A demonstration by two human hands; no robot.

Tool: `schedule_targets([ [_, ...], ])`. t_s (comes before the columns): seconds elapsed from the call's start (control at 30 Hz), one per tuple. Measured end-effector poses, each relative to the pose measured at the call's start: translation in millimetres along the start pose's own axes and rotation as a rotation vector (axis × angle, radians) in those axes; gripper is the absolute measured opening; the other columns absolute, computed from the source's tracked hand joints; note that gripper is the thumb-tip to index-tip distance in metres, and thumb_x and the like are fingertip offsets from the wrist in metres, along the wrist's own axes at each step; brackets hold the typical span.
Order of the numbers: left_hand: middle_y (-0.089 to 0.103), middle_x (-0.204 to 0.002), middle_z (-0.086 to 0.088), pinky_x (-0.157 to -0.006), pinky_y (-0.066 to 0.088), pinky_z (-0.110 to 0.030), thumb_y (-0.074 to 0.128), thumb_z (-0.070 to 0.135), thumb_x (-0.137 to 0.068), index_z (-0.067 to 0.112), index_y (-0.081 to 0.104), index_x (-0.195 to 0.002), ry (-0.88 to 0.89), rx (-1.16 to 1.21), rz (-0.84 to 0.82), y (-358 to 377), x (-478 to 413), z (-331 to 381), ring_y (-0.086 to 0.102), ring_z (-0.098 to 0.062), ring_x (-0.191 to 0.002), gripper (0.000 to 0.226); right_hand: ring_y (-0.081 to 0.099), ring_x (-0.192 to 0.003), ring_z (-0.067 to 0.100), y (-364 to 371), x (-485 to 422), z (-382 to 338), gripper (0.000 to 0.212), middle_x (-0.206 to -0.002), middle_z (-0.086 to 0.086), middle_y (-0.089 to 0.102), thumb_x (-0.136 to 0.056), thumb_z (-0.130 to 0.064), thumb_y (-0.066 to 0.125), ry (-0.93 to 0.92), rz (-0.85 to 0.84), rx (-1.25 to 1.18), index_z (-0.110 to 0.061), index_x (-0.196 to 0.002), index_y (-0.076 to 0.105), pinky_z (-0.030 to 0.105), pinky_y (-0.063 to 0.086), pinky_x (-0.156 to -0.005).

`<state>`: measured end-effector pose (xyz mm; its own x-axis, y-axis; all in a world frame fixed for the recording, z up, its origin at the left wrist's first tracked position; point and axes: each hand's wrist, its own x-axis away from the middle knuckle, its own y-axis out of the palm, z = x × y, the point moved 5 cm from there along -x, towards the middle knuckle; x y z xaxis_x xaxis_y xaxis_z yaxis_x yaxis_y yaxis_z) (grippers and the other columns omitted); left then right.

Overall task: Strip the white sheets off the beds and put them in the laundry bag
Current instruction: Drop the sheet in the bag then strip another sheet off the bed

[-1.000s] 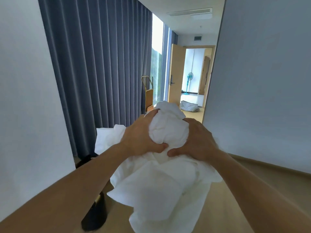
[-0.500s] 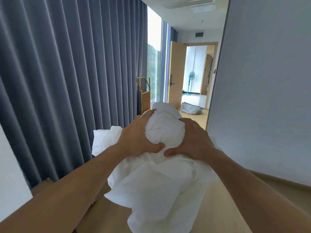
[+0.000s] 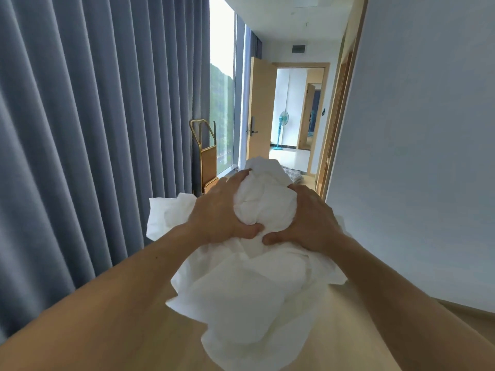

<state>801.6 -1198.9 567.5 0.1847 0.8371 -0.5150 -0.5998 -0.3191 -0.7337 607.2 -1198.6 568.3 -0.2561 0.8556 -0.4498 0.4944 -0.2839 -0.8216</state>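
**A:** In the head view, where is the sheet?

**B:** The white sheet point(image 3: 246, 290) fills the centre of the frame. Its top is bunched into a tight ball, and loose folds hang down toward the lower middle, above the pale wood floor point(image 3: 334, 330).

**A:** And the person's hands?

**B:** The left hand point(image 3: 219, 210) grips the ball from the left side, fingers curled over the top and thumb dug in underneath. The right hand point(image 3: 308, 220) clasps it from the right, its thumb tucked in low, close to the left thumb. Both bare forearms reach in from the bottom corners.

**A:** What surrounds them?

**B:** A grey-blue curtain point(image 3: 93, 129) covers the left half, and a plain pale wall point(image 3: 415, 156) takes up the right. In the upper middle a tall window point(image 3: 222, 103) shows a green hillside, with a gold-framed trolley point(image 3: 207, 153) standing at the curtain's edge. Farther back an open wooden door point(image 3: 261, 108) gives onto a bright room with a teal standing fan point(image 3: 281, 127).

**A:** Any bag in sight?

**B:** A grey patterned bag point(image 3: 293, 174) lies on the floor near that doorway, just right of the sheet's top and mostly hidden behind it.
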Motion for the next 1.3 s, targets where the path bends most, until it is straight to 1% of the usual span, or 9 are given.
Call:
schedule_targets([
  [0.13,0.043,-0.144,0.011,-0.096,0.043,-0.033,0.078,0.07,-0.046,0.048,0.02,-0.147,0.004,0.034,-0.021,37.1,-68.4,-33.0,0.049,-0.015,-0.123,0.119,0.049,-0.123,0.015,20.0,-62.8,42.9,0.115,-0.134,-0.01,0.053,-0.039,-0.075,0.085,0.007,-0.005,0.002,-0.032,-0.14,0.048,0.034,0.042,-0.099],
  [0.23,0.042,-0.145,0.01,-0.1,0.042,-0.035,0.079,0.07,-0.047,0.049,0.018,-0.146,0.013,0.025,-0.014,68.5,-128.2,-58.0,0.047,-0.016,-0.127,0.118,0.048,-0.122,0.014,39.7,-119.6,84.7,0.115,-0.132,-0.009,0.052,-0.041,-0.074,0.085,0.013,0.002,0.007,-0.031,-0.14,0.046,0.033,0.041,-0.097],
  [0.37,0.047,-0.136,0.012,-0.092,0.038,-0.027,0.078,0.07,-0.045,0.045,0.02,-0.149,-0.003,0.016,-0.003,99.2,-205.3,-85.8,0.049,-0.012,-0.12,0.121,0.052,-0.117,0.014,59.6,-199.7,134.1,0.119,-0.127,-0.01,0.055,-0.035,-0.085,0.077,-0.016,0.013,0.003,-0.031,-0.136,0.048,0.037,0.047,-0.097],
  [0.53,0.05,-0.134,0.009,-0.095,0.047,-0.037,0.068,0.079,-0.041,0.048,0.017,-0.147,-0.041,-0.017,0.044,121.8,-303.0,-120.4,0.051,-0.016,-0.117,0.122,0.055,-0.115,0.013,74.3,-307.3,184.3,0.12,-0.126,-0.012,0.058,-0.03,-0.091,0.072,-0.056,0.036,-0.015,-0.034,-0.134,0.05,0.04,0.049,-0.098],
  [0.73,0.05,-0.134,0.008,-0.094,0.048,-0.038,0.07,0.079,-0.042,0.051,0.014,-0.144,-0.088,-0.045,0.04,155.7,-394.7,-190.9,0.053,-0.019,-0.115,0.12,0.051,-0.12,0.017,118.0,-410.2,224.4,0.119,-0.131,-0.007,0.054,-0.038,-0.075,0.086,-0.06,-0.032,-0.031,-0.027,-0.139,0.046,0.033,0.041,-0.096],
  [0.93,0.05,-0.132,0.009,-0.091,0.045,-0.033,0.084,0.066,-0.05,0.047,0.019,-0.146,-0.033,-0.016,0.058,191.1,-504.3,-280.9,0.053,-0.016,-0.113,0.117,0.052,-0.119,0.016,182.9,-534.6,263.3,0.122,-0.129,-0.01,0.055,-0.031,-0.086,0.076,-0.026,0.001,-0.002,-0.031,-0.136,0.045,0.038,0.046,-0.099],
  [1.03,0.05,-0.127,0.01,-0.092,0.047,-0.035,0.085,0.063,-0.051,0.047,0.02,-0.147,-0.026,0.008,0.051,202.4,-562.7,-322.8,0.053,-0.015,-0.11,0.117,0.051,-0.118,0.016,202.0,-594.0,276.6,0.118,-0.129,-0.008,0.054,-0.035,-0.078,0.083,-0.008,0.003,0.0,-0.029,-0.136,0.045,0.036,0.044,-0.098],
  [1.17,0.05,-0.132,0.012,-0.093,0.042,-0.033,0.085,0.064,-0.05,0.049,0.022,-0.146,0.005,0.024,0.017,222.6,-640.1,-364.7,0.051,-0.015,-0.116,0.116,0.05,-0.122,0.016,221.8,-662.7,302.3,0.113,-0.131,-0.008,0.054,-0.041,-0.068,0.089,0.033,0.027,0.01,-0.028,-0.137,0.046,0.031,0.038,-0.095],
  [1.3,0.05,-0.126,0.012,-0.092,0.045,-0.035,0.083,0.067,-0.048,0.05,0.022,-0.144,0.005,0.044,-0.017,255.5,-704.3,-400.5,0.053,-0.016,-0.111,0.114,0.051,-0.121,0.015,245.2,-721.3,338.8,0.112,-0.131,-0.01,0.054,-0.041,-0.065,0.091,0.064,0.033,0.008,-0.029,-0.137,0.047,0.031,0.042,-0.093],
])
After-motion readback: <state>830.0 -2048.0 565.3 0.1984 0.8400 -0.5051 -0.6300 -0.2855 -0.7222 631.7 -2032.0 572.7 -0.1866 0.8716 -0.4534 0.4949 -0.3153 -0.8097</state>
